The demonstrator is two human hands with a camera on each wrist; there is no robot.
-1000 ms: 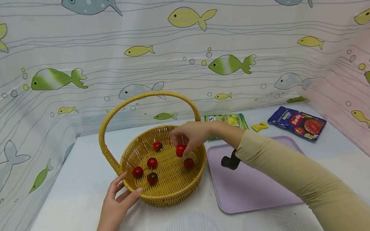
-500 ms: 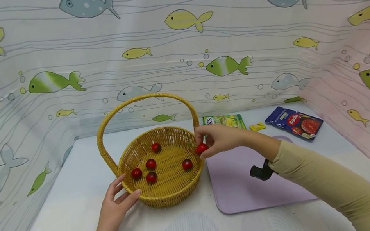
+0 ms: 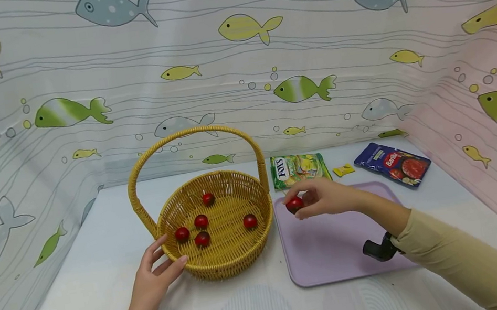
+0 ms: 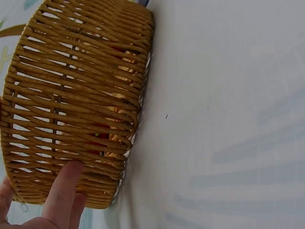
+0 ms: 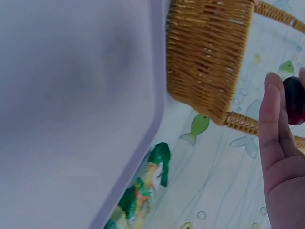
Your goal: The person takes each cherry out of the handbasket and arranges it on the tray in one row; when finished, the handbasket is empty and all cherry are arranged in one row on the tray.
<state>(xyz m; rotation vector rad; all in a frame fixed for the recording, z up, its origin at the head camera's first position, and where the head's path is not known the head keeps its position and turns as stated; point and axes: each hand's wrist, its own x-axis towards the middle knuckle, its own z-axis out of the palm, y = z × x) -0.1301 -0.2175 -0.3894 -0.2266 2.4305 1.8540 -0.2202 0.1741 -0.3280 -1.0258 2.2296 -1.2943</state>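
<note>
In the head view, my right hand (image 3: 326,197) pinches a small round dark-red fruit (image 3: 294,204) between thumb and fingertips. It is held over the far left part of a lilac tray (image 3: 296,275). In the right wrist view, the fruit (image 5: 294,101) shows dark above and red below. My left hand (image 3: 155,276) rests at the near left rim of a yellow wicker basket (image 3: 228,270), fingers and thumb spread. A fingertip lies against the basket's woven outer wall in the left wrist view. Several similar red fruits (image 3: 200,221) lie apart on the basket floor.
The basket's tall arched handle (image 3: 192,131) stands up above it. Behind the tray lie a green Fox's candy bag (image 3: 300,169), a small yellow wrapped sweet (image 3: 343,169) and a dark blue Barilla pouch (image 3: 393,164). A fish-patterned curtain (image 3: 220,90) encloses the back and sides.
My right hand has carried the red fruit from inside the basket, rightward past its right rim, to over the tray. My left hand has stayed at the basket rim.
</note>
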